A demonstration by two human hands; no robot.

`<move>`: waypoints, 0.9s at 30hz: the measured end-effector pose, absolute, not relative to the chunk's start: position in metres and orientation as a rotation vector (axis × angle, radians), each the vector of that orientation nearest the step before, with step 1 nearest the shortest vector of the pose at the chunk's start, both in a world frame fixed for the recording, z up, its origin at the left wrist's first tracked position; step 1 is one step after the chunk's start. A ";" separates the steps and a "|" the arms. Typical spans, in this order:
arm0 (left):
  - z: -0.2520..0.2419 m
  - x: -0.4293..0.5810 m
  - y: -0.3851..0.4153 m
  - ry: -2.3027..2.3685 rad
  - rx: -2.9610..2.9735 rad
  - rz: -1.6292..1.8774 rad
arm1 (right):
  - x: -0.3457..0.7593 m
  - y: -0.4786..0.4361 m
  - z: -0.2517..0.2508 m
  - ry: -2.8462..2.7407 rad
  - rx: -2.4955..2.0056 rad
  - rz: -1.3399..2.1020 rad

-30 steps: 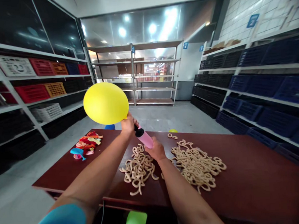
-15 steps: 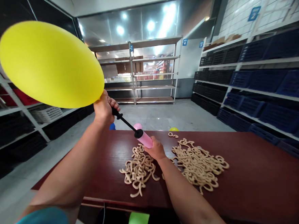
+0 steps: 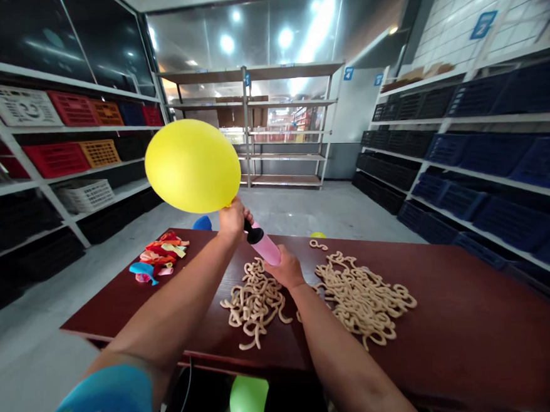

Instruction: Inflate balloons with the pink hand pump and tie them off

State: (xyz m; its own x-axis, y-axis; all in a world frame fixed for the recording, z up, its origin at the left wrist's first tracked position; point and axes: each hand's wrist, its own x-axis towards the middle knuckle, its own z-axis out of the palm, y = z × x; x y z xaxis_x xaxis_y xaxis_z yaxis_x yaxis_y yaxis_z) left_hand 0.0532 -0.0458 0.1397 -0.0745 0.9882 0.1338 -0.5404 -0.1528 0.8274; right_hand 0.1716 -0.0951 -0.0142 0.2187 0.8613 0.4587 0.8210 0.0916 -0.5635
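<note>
My left hand (image 3: 233, 220) is closed around the black handle of a hand balloon pump, with the neck of an inflated yellow balloon (image 3: 192, 166) at the same fist. The balloon floats out to the left and above the wrist. My right hand (image 3: 286, 268) grips the pump's pink barrel (image 3: 266, 250), which is tilted with its black cap (image 3: 255, 235) toward my left hand. The handle sits close to the cap. Below the pump lies a heap of beige curled pieces (image 3: 257, 298), and a larger heap of the same pieces (image 3: 363, 294) spreads right of my right forearm.
Limp coloured balloons (image 3: 160, 256) lie on the left of the dark red table (image 3: 466, 318). A green balloon (image 3: 249, 403) is below the front edge. Shelves with crates (image 3: 57, 159) line the left, blue crates (image 3: 498, 159) the right. A metal rack (image 3: 291, 104) stands behind.
My left hand has come down and right toward the barrel, so the black rod is now mostly inside. The yellow balloon moved right and farther off, uncovering the limp balloons and left shelves.
</note>
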 end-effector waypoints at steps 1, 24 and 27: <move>0.147 0.047 -0.046 0.703 0.870 1.583 | 0.172 -0.095 -0.014 -1.582 -1.692 0.064; 0.118 0.058 -0.036 0.770 0.750 1.560 | 0.174 -0.097 -0.015 -1.624 -1.755 0.053; 0.127 0.052 -0.039 0.766 0.748 1.592 | 0.174 -0.097 -0.013 -1.611 -1.740 0.044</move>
